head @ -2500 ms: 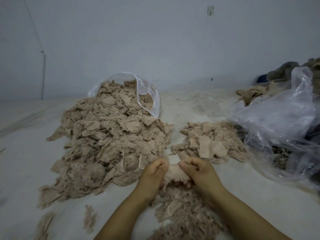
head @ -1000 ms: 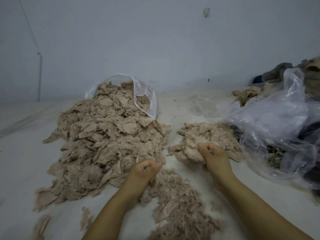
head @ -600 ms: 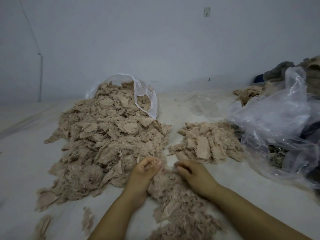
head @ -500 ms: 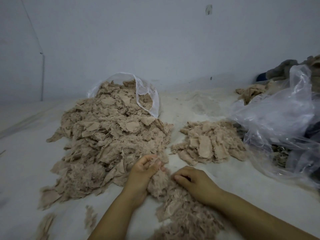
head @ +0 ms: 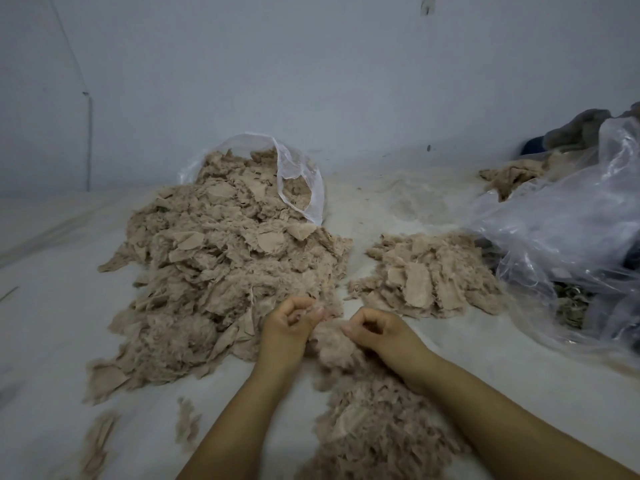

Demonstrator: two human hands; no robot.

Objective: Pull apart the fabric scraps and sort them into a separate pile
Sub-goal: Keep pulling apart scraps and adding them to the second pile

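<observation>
My right hand [head: 379,336] has come back from the small sorted pile of flat beige fabric pieces [head: 424,273], which lies ahead and to its right, and it no longer carries the piece it took there. So one scrap is delivered and I judge the next separation is starting. Both hands now sit close together over the fuzzy beige clump of scraps [head: 334,346] between them. My left hand [head: 289,320] has its fingers curled, pinching fibres at the clump's edge. The right hand's grip looks curled at the clump too, though blur makes the contact uncertain.

The clear plastic bag [head: 298,174] ahead of my left hand spills the big unsorted heap of beige scraps [head: 221,271]. A crumpled clear plastic sack [head: 568,244] far to the right holds darker, unclear material.
</observation>
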